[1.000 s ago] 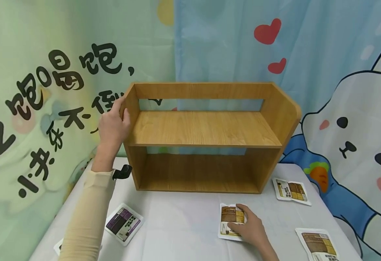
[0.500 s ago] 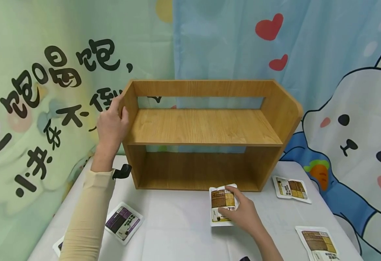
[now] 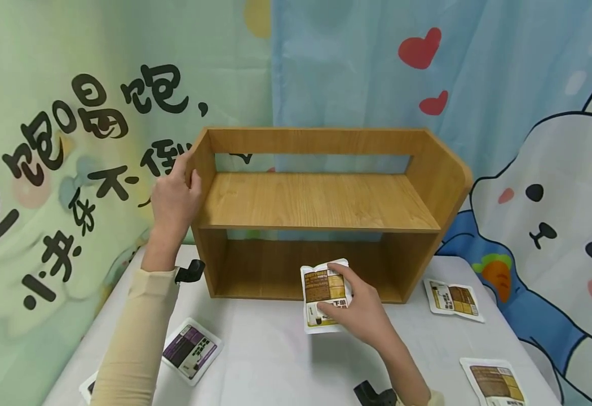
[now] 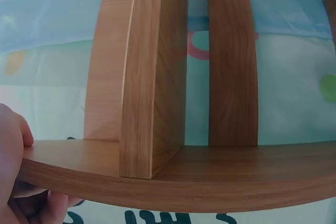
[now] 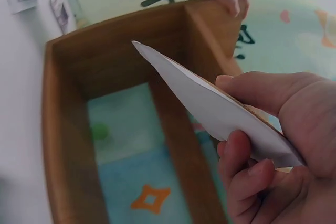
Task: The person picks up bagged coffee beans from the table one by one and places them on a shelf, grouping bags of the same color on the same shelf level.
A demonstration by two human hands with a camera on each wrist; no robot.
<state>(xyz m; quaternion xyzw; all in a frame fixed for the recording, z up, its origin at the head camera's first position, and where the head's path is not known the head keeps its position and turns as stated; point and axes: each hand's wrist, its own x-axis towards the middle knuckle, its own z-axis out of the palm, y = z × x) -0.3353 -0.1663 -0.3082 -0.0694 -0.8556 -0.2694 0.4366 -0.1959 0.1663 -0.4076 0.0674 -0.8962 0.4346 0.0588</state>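
A two-tier wooden shelf (image 3: 316, 197) stands on the white table. My left hand (image 3: 175, 194) grips the upper edge of its left side panel; in the left wrist view the thumb lies on one side of the board and the fingers (image 4: 55, 205) curl beneath. Between thumb and fingers, my right hand (image 3: 359, 307) pinches a flat white pouch (image 3: 321, 285) with a brown and yellow label. This pouch is held above the table, in front of the lower tier. The right wrist view shows the pouch's plain white back (image 5: 184, 90), tilted, with the fingers bent against it.
A purple-labelled pouch (image 3: 192, 351) lies at the front left, with another partly hidden behind the left sleeve (image 3: 128, 338). Two brown-labelled pouches lie to the right, one farther back (image 3: 453, 299) and one nearer (image 3: 494, 383). Printed curtains (image 3: 336, 67) hang behind.
My right hand has lifted the pouch off the table and carried it left and forward toward the shelf's lower tier. The left hand keeps its grip on the side panel.
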